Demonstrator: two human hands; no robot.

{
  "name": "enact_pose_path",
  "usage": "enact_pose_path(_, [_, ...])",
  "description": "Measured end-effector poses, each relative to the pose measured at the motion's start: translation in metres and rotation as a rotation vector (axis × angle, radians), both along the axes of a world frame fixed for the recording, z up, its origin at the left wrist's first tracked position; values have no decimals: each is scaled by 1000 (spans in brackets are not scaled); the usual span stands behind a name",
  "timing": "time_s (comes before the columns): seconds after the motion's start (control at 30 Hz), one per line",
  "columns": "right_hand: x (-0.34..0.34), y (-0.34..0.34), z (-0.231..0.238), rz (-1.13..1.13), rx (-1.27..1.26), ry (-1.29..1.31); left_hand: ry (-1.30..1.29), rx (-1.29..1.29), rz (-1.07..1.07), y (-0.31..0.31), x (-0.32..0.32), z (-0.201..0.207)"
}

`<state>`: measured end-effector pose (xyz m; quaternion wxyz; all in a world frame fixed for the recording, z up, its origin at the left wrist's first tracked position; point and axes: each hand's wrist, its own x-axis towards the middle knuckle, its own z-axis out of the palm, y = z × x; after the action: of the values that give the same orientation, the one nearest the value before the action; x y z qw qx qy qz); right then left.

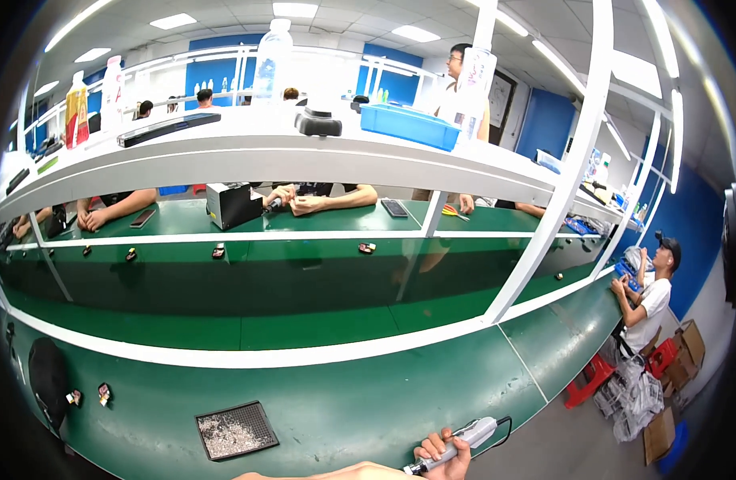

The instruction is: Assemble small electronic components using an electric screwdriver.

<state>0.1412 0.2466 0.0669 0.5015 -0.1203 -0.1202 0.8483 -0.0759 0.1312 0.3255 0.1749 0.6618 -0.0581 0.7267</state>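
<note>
The grey handheld tool (474, 434) slants at the near edge of the green bench (344, 408). The left forearm (352, 473) reaches rightward, its hand's state hidden; the right hand (459, 464) curls closed around the tool, metal tip (411, 470) down-left.

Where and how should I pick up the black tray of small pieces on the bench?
Probably by the right rim of the black tray, coming from the right: the small pieces bunch toward the left, leaving the right side barer. It lies flat on the green bench, so keep the grip level.
</note>
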Motion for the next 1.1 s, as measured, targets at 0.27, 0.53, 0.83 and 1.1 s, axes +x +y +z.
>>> enact_pose_path(0.27, [-5, 0, -7, 27, 20, -29, 202, 598, 275, 47, -17, -30])
enact_pose_path(0.53, [-14, -8, 31, -92, -193, -160, 217, -288, 218, -22, -23, -6])
enact_pose_path(0.83, [-1, 6, -17, 31, 30, -3, 231, 191, 414, 25, -31, -21])
enact_pose_path(1.1, [1, 5, -12, 39, 47, 76, 652, 650, 799, 7, -52, -14])
